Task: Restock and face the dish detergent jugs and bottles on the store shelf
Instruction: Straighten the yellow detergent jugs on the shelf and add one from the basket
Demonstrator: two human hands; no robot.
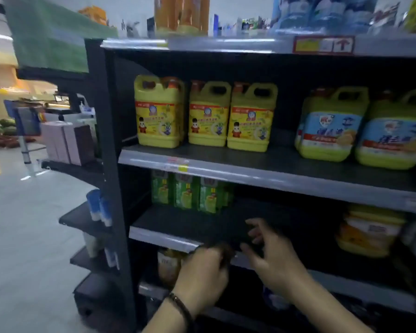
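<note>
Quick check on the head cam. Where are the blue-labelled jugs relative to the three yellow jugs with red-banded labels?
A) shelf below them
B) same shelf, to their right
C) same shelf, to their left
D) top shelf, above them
B: the blue-labelled jugs stand on the same shelf as the yellow jugs, to the right of them across a bare gap.

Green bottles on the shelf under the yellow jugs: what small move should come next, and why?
Probably reach in and pull the green bottles forward to the shelf lip. They stand far back, with bare shelf in front of them. The right hand is open at that lip; the left hand is too blurred to judge.
</note>
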